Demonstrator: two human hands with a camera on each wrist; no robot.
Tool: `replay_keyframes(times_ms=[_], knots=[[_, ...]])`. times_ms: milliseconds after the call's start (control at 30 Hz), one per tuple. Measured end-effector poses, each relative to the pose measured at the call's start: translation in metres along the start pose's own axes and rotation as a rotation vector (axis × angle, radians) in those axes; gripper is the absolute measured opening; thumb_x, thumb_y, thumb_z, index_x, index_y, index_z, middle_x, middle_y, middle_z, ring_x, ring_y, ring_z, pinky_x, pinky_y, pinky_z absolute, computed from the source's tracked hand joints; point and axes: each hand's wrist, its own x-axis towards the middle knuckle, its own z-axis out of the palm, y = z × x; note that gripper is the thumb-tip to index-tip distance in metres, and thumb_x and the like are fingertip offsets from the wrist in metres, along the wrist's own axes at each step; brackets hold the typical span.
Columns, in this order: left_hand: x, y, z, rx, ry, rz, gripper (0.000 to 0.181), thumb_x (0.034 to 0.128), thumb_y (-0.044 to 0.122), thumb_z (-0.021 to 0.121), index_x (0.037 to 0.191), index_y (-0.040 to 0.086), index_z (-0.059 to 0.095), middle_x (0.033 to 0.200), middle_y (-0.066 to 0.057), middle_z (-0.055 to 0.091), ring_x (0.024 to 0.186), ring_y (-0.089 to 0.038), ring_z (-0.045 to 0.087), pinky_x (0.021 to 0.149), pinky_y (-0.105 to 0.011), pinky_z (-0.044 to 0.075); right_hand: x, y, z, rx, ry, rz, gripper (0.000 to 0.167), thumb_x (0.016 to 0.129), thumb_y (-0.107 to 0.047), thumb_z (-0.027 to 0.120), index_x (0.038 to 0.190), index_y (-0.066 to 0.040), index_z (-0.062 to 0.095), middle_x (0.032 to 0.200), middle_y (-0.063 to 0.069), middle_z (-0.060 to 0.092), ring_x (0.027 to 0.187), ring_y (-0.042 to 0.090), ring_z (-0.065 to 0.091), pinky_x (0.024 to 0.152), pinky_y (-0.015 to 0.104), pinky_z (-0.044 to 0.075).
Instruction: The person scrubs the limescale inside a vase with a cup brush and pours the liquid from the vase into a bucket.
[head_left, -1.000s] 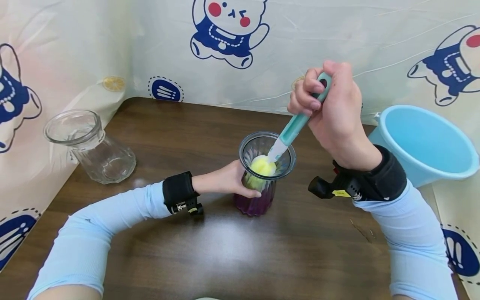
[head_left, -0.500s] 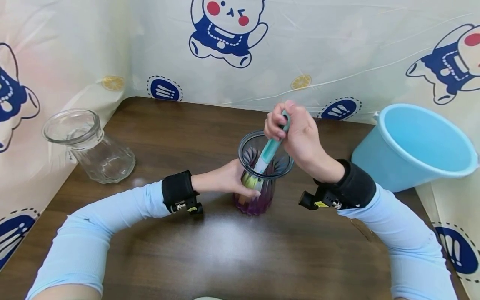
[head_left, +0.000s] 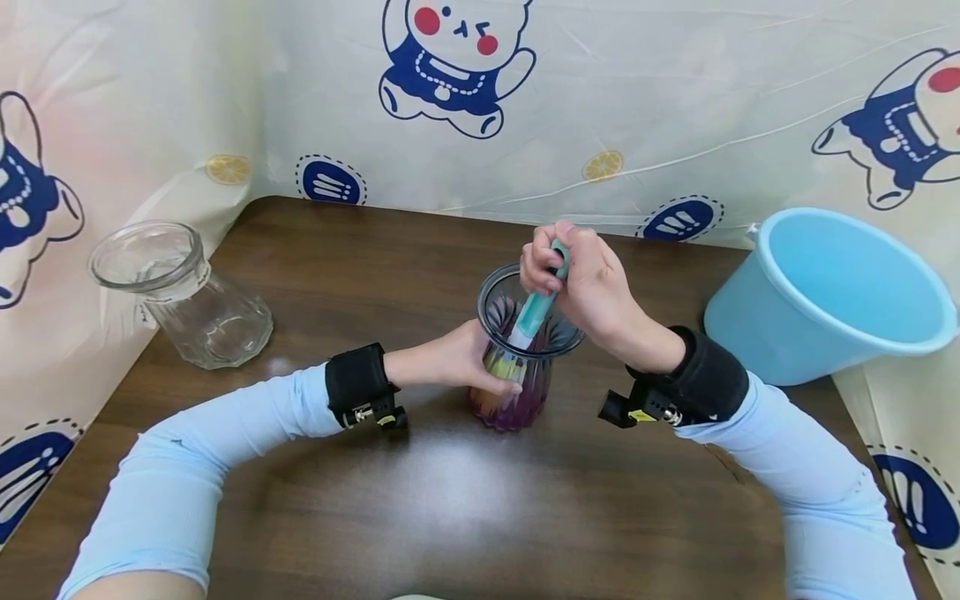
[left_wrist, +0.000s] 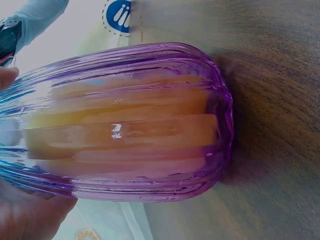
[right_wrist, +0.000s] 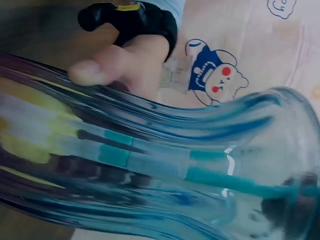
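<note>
A ribbed glass vase (head_left: 531, 400), purple below and bluish at the flared rim, stands on the table in the head view. My left hand (head_left: 453, 357) holds it round the middle, thumb on the near side. From above, my right hand (head_left: 588, 287) grips the teal handle of a sponge bottle brush (head_left: 534, 315), fingers curled round it. The brush leans down through the vase's mouth. Its yellow sponge head (right_wrist: 42, 127) is inside, seen through the glass in the right wrist view. In the left wrist view the sponge (left_wrist: 125, 132) looks orange and reaches close to the vase's base.
A clear glass vase (head_left: 217, 321) leans at the left of the brown wooden table (head_left: 450, 525). A light blue bucket (head_left: 787, 308) tilts at the right edge. A printed plastic sheet (head_left: 645, 83) hangs behind and along the sides.
My right hand has come down and left, pushing the brush deeper into the vase; the sponge has sunk from near the mouth toward the bottom. The left hand keeps its hold.
</note>
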Motion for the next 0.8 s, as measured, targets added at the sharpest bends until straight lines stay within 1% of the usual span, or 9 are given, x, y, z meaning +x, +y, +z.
replay_keyframes(times_ms=[133, 200, 267, 433, 500, 600, 733, 767, 800], knots=[[0.000, 0.000, 0.001, -0.012, 0.018, 0.018, 0.065, 0.0661, 0.011, 0.078, 0.116, -0.001, 0.039, 0.104, -0.009, 0.053, 0.097, -0.015, 0.049, 0.088, -0.028, 0.040, 0.001, -0.014, -0.001, -0.022, 0.023, -0.045, 0.034, 0.091, -0.012, 0.011, 0.060, -0.009, 0.024, 0.052, 0.002, 0.026, 0.049, 0.018, 0.025, 0.056, 0.029, 0.025], [0.000, -0.001, 0.001, -0.022, 0.021, 0.015, 0.068, 0.0658, 0.011, 0.078, 0.118, 0.000, 0.037, 0.107, -0.009, 0.052, 0.099, -0.015, 0.049, 0.090, -0.028, 0.039, 0.003, -0.023, -0.001, -0.032, 0.023, -0.082, 0.036, 0.091, -0.012, 0.010, 0.059, -0.011, 0.026, 0.050, 0.001, 0.026, 0.048, 0.018, 0.025, 0.055, 0.029, 0.025], [0.000, 0.000, 0.001, -0.024, 0.022, 0.005, 0.070, 0.0655, 0.012, 0.079, 0.120, 0.000, 0.037, 0.107, -0.009, 0.052, 0.099, -0.014, 0.049, 0.091, -0.028, 0.039, 0.004, -0.032, -0.003, -0.006, 0.006, -0.114, 0.037, 0.091, -0.013, 0.011, 0.058, -0.012, 0.027, 0.049, 0.000, 0.027, 0.047, 0.017, 0.025, 0.055, 0.030, 0.025], [-0.001, 0.000, 0.000, -0.009, 0.017, -0.012, 0.072, 0.0660, 0.014, 0.079, 0.124, 0.001, 0.037, 0.110, -0.008, 0.053, 0.100, -0.013, 0.048, 0.092, -0.029, 0.039, 0.006, -0.053, -0.002, 0.015, -0.015, -0.180, 0.034, 0.090, -0.014, 0.013, 0.059, -0.010, 0.025, 0.050, -0.003, 0.030, 0.048, 0.015, 0.026, 0.055, 0.030, 0.021], [-0.001, -0.001, 0.000, -0.003, 0.016, -0.011, 0.073, 0.0663, 0.014, 0.079, 0.124, 0.002, 0.037, 0.111, -0.008, 0.053, 0.100, -0.013, 0.048, 0.092, -0.029, 0.038, 0.006, -0.057, 0.000, -0.010, -0.009, -0.198, 0.032, 0.089, -0.014, 0.014, 0.059, -0.009, 0.024, 0.050, -0.003, 0.029, 0.048, 0.015, 0.026, 0.055, 0.029, 0.020], [-0.001, -0.002, 0.000, 0.001, 0.017, -0.005, 0.073, 0.0661, 0.014, 0.079, 0.125, 0.002, 0.036, 0.112, -0.008, 0.052, 0.101, -0.013, 0.047, 0.092, -0.029, 0.038, 0.006, -0.055, -0.001, -0.037, -0.028, -0.211, 0.033, 0.090, -0.016, 0.015, 0.059, -0.009, 0.023, 0.049, -0.003, 0.030, 0.047, 0.015, 0.026, 0.054, 0.030, 0.021], [0.001, -0.002, 0.000, -0.005, 0.010, 0.003, 0.072, 0.0665, 0.014, 0.079, 0.124, 0.002, 0.037, 0.112, -0.007, 0.052, 0.101, -0.013, 0.047, 0.092, -0.028, 0.039, 0.009, -0.045, -0.010, -0.083, -0.092, -0.241, 0.037, 0.092, -0.023, 0.020, 0.058, -0.008, 0.025, 0.047, -0.001, 0.030, 0.045, 0.017, 0.029, 0.053, 0.033, 0.024], [0.001, -0.002, 0.000, -0.002, 0.010, 0.004, 0.072, 0.0664, 0.015, 0.079, 0.123, 0.002, 0.037, 0.112, -0.007, 0.052, 0.101, -0.013, 0.047, 0.092, -0.028, 0.039, 0.009, -0.040, -0.015, -0.097, -0.111, -0.247, 0.039, 0.092, -0.025, 0.021, 0.058, -0.008, 0.026, 0.048, 0.000, 0.030, 0.045, 0.017, 0.030, 0.053, 0.033, 0.025], [0.001, -0.002, 0.000, -0.003, 0.010, 0.005, 0.072, 0.0663, 0.015, 0.079, 0.123, 0.002, 0.037, 0.113, -0.007, 0.052, 0.101, -0.013, 0.047, 0.092, -0.028, 0.039, 0.010, -0.037, -0.016, -0.127, -0.127, -0.259, 0.040, 0.092, -0.027, 0.022, 0.057, -0.008, 0.026, 0.048, 0.000, 0.029, 0.045, 0.018, 0.030, 0.053, 0.034, 0.026]])
